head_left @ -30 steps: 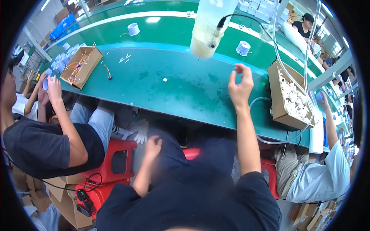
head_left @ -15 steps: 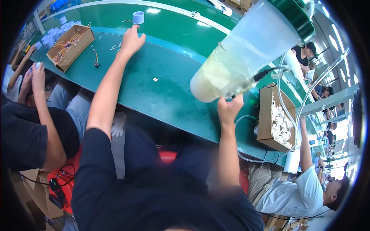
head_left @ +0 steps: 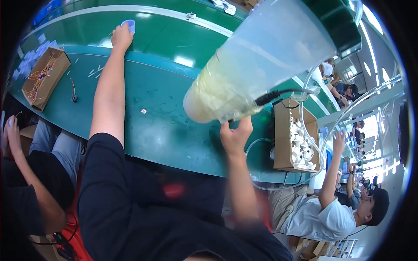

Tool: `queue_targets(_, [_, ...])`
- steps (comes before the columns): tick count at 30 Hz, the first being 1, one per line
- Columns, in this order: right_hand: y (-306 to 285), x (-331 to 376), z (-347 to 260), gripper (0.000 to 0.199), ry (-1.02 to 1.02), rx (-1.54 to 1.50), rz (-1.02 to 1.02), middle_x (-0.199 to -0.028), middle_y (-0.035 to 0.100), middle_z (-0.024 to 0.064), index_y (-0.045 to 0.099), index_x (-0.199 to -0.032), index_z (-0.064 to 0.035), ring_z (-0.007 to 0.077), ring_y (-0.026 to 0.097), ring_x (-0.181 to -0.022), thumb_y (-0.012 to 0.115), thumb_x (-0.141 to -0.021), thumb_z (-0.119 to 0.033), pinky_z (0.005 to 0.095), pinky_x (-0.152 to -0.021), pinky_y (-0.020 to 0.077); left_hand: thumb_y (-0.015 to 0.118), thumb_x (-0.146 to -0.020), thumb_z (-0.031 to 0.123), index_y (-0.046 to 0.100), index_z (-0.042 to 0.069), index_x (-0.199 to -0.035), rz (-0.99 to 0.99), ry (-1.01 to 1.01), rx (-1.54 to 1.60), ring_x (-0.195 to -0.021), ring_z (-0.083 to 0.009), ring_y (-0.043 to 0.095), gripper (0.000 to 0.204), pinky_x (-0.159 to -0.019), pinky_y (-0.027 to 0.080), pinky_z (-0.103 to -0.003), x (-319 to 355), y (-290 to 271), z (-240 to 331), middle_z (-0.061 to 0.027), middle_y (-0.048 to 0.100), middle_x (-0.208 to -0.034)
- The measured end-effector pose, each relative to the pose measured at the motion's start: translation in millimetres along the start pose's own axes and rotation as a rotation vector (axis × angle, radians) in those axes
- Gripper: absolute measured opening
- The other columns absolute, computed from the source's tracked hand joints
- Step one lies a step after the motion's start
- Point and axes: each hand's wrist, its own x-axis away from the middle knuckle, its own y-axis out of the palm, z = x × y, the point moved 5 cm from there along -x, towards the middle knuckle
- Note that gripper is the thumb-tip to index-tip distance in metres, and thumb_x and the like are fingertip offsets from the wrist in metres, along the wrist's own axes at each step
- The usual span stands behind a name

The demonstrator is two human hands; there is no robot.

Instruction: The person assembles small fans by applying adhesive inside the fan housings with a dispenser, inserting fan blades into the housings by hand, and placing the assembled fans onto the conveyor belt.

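The left hand has extended further; its fingers now close around the small cup. The right hand grips under the hanging dispenser.

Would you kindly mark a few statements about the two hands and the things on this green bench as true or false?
1. The left hand reaches a small pale blue plastic cup far across the green work table. True.
2. The right hand rests flat on the table. False: it is raised at the lower end of the large translucent plastic container.
3. The open cardboard box of white parts lies to the right of the right hand. True.
4. The flat cardboard tray of coloured wires sits beside the box of white parts. False: it is at the table's far left end.
5. A black cable runs from the container. True.
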Motion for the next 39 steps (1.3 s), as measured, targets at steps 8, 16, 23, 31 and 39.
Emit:
queue_targets(8, [4.0, 0.1, 7.8, 0.021, 0.079, -0.003, -0.004, -0.079, 0.057, 0.0086, 0.057, -0.096, -0.0009, 0.0176, 0.055, -0.072, 0.058, -0.075, 0.002, 0.0293, -0.064, 0.0431, 0.069, -0.07, 0.016, 0.062, 0.002, -0.091, 0.176, 0.245, 0.267, -0.086, -0.0323, 0.059, 0.025, -0.077, 0.047, -0.039, 43.5, -84.2, 77.3, -0.0182, 0.06, -0.09])
queue_targets(16, [4.0, -1.1, 16.2, 0.02, 0.182, -0.145, 0.034, -0.085, 0.06, 0.01, 0.058, -0.097, -0.0014, 0.0182, 0.057, -0.077, 0.058, -0.077, -0.001, 0.0293, -0.069, 0.0456, 0.069, -0.076, 0.015, 0.06, 0.004, -0.091, 0.166, 0.343, 0.575, -0.088, -0.0245, 0.061, 0.021, -0.078, 0.048, -0.034, 184.3, -225.8, 94.1, -0.0118, 0.061, -0.097])
queue_targets(23, [-18.8, -24.7, -21.7, 0.02, 0.176, -0.775, 0.021, -0.092, 0.062, 0.0086, 0.056, -0.103, -0.0018, 0.0171, 0.058, -0.088, 0.058, -0.084, -0.009, 0.0281, -0.076, 0.0462, 0.073, -0.067, 0.001, 0.059, 0.001, -0.086, 0.129, 0.263, 0.605, -0.088, -0.0274, 0.06, 0.024, -0.076, 0.047, -0.032, 349.5, -300.9, 93.1, -0.015, 0.058, -0.102])
queue_targets(31, [-14.5, -57.0, -97.0, 0.086, 0.089, -1.167, -0.49, -0.123, 0.049, 0.0191, 0.034, -0.131, 0.0046, 0.0268, 0.05, -0.114, 0.075, -0.069, -0.038, 0.0389, -0.095, 0.0398, 0.075, -0.065, 0.003, 0.057, 0.003, -0.084, -0.125, 0.173, 0.843, -0.087, -0.0267, 0.06, 0.026, -0.074, 0.047, -0.031, 400.7, -290.6, 98.8, -0.0167, 0.055, -0.104])
queue_targets(39, [-25.8, -42.0, -111.6, 0.095, 0.248, -1.206, -0.525, -0.118, 0.054, 0.0184, 0.036, -0.129, 0.0069, 0.027, 0.054, -0.108, 0.084, -0.06, -0.037, 0.0371, -0.091, 0.0433, 0.074, -0.064, 0.006, 0.055, 0.003, -0.082, -0.131, 0.109, 1.043, -0.087, -0.0252, 0.059, 0.026, -0.073, 0.047, -0.03, 396.2, -262.9, 114.6, -0.017, 0.054, -0.103])
